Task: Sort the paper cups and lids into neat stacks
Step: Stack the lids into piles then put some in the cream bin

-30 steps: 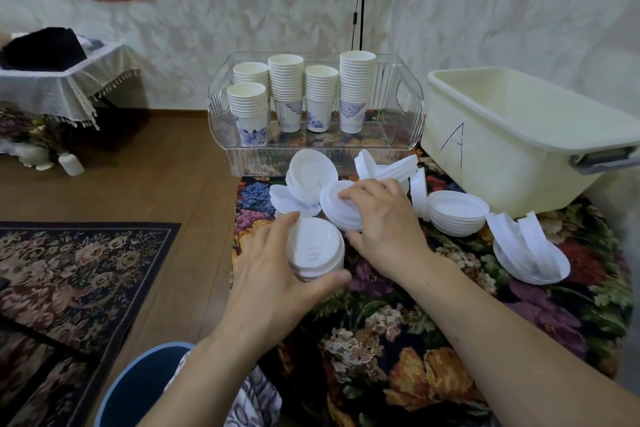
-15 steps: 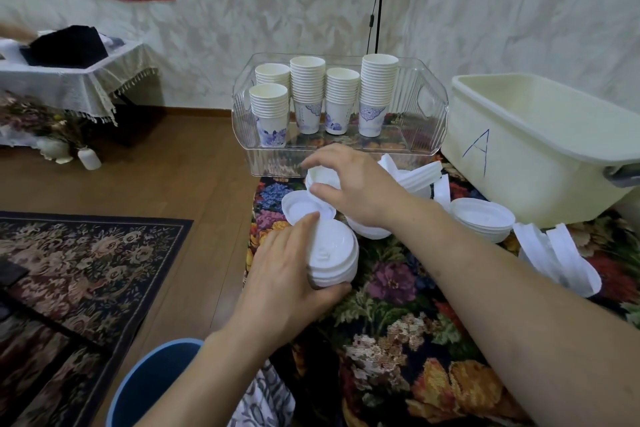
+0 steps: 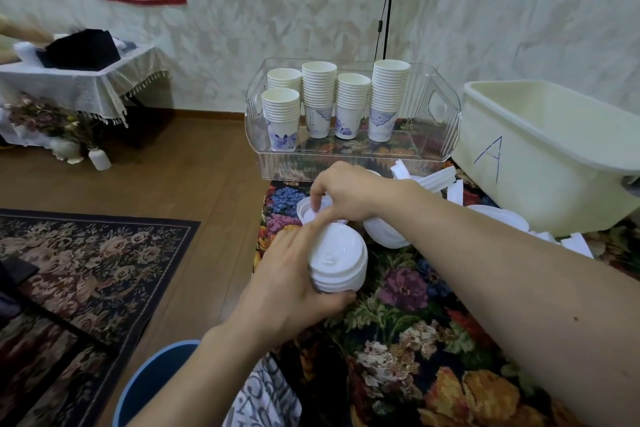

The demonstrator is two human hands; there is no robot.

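Observation:
My left hand (image 3: 287, 284) grips a short stack of white lids (image 3: 337, 265) just above the flowered tablecloth (image 3: 408, 315). My right hand (image 3: 346, 189) reaches over it and pinches a single white lid (image 3: 306, 213) lying near the table's left edge. More white lids (image 3: 386, 234) lie piled to the right of the stack, and further loose lids (image 3: 433, 180) stand on edge behind my right forearm. Several stacks of paper cups (image 3: 388, 100) with blue prints stand upright in a clear plastic tray (image 3: 446, 121) at the back.
A cream plastic tub (image 3: 540, 163) marked "A" stands at the right. A blue bucket (image 3: 152, 385) sits on the floor below the table's left edge. A patterned rug (image 3: 86, 270) covers the floor to the left. A side table with a white cloth (image 3: 76, 83) stands against the wall.
My right hand has moved from the lids at the middle to the single lid at the left and closed its fingers on it. My left hand keeps hold of the lid stack.

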